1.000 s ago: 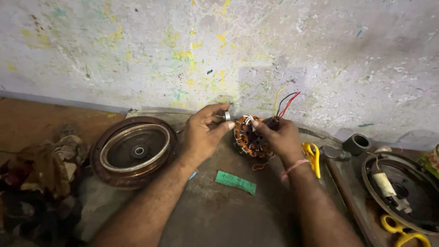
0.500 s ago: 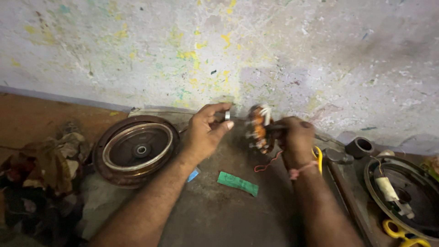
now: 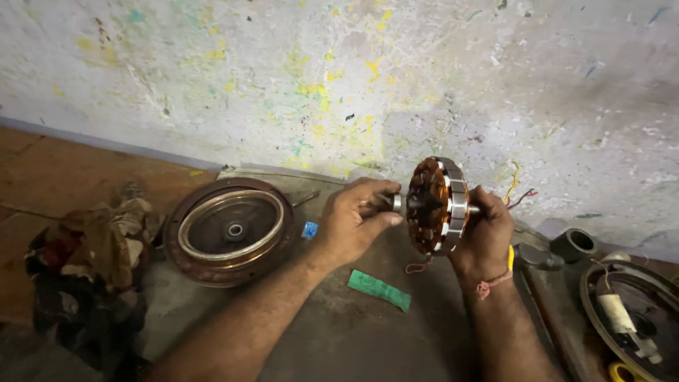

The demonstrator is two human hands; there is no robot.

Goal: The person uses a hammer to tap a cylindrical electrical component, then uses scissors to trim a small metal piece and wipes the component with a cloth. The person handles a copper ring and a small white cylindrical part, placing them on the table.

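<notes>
While the right hand (image 3: 486,237) clamps the copper-wound round stator (image 3: 435,205) upright, its shaft lies level; the left hand (image 3: 353,223) pinches that shaft's near end.

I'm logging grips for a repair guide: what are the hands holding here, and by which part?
Both hold one copper-wound motor stator, lifted on edge. The left hand pinches the shaft end; the right hand cups the rim on the other side.
</notes>
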